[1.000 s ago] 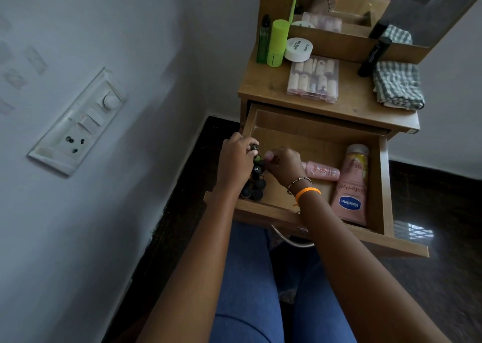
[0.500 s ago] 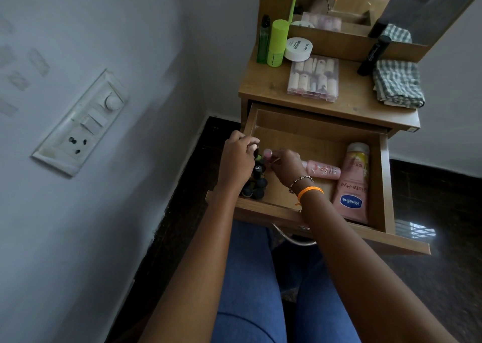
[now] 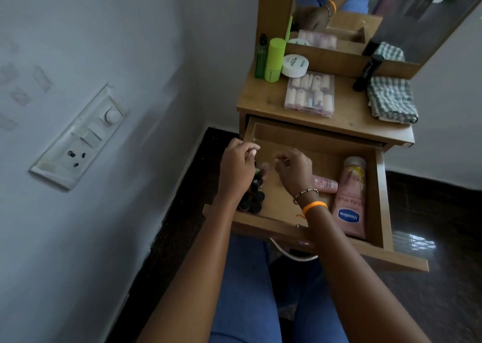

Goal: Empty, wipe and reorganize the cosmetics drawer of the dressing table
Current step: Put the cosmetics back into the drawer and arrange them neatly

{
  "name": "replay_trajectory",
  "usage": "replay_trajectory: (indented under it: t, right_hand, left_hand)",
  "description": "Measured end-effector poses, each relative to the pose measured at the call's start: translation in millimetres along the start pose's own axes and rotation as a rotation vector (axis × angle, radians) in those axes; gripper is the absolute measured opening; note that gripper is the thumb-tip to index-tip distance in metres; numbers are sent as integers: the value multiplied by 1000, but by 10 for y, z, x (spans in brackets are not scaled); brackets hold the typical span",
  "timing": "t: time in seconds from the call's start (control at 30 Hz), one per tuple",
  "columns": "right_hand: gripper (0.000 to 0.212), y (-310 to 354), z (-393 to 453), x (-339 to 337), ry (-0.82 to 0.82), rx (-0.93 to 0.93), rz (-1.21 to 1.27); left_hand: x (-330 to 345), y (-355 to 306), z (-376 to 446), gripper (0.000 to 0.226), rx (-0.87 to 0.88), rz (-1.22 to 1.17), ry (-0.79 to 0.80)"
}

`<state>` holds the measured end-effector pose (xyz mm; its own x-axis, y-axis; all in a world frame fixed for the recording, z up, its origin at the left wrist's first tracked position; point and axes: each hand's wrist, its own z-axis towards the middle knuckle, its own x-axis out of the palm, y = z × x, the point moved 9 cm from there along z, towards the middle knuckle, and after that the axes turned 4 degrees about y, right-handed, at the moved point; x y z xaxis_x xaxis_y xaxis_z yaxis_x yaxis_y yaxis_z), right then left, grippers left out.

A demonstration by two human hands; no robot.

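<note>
The wooden drawer (image 3: 379, 199) is pulled out over my lap. Several small black-capped bottles (image 3: 254, 202) stand in its front left corner. My left hand (image 3: 236, 169) is curled over them and grips a small bottle, with a green bit and a pink tip showing at its fingers. My right hand (image 3: 293, 170) hovers just right of it, fingers curled, with nothing seen in it. A small pink tube (image 3: 326, 184) lies behind my right wrist. A pink Vaseline tube (image 3: 350, 207) lies along the drawer's right side.
On the dressing table top (image 3: 347, 114) lie a clear box of press-on nails (image 3: 310, 93), a checked cloth (image 3: 392, 100), a black tube (image 3: 367, 72), a white jar (image 3: 294, 65) and two green bottles (image 3: 272, 61). A mirror (image 3: 391, 11) stands behind. The wall with a switchboard (image 3: 80, 136) is close on the left.
My right hand has lifted up and to the right, away from the pink-tipped bottle it was pinching. The left hand stays over the black-capped bottles.
</note>
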<state>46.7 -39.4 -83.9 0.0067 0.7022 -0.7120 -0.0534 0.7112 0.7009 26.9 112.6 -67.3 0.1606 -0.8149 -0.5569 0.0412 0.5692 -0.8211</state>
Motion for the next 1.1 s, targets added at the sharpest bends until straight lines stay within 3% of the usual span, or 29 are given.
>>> replay_trajectory:
  t: [0.17, 0.37, 0.5, 0.67, 0.8, 0.93, 1.1]
  right_hand:
    - [9, 436, 251, -489, -205, -216, 43]
    - [19, 958, 950, -835, -219, -365, -41]
    - [42, 1126, 1450, -847, -145, -341, -205]
    - [61, 1079, 1814, -603, 60, -336, -399]
    - [50, 1103, 1852, -611, 37, -332, -382]
    - [39, 1115, 1797, -674, -48, -278, -334]
    - [42, 1227, 1647, -666, -13, -286, -343]
  left_hand:
    - [-145, -329, 410, 19, 61, -36, -68]
    - [-303, -626, 1152, 32, 30, -40, -173]
    - [-293, -699, 1585, 39, -62, -109, -150]
    - [-163, -807, 1939, 56, -19, -34, -36]
    - [-125, -806, 2043, 44, 68, -3, 7]
    - [-184, -710, 1972, 31, 120, -19, -74]
    - [-322, -599, 1829, 20, 58, -57, -190]
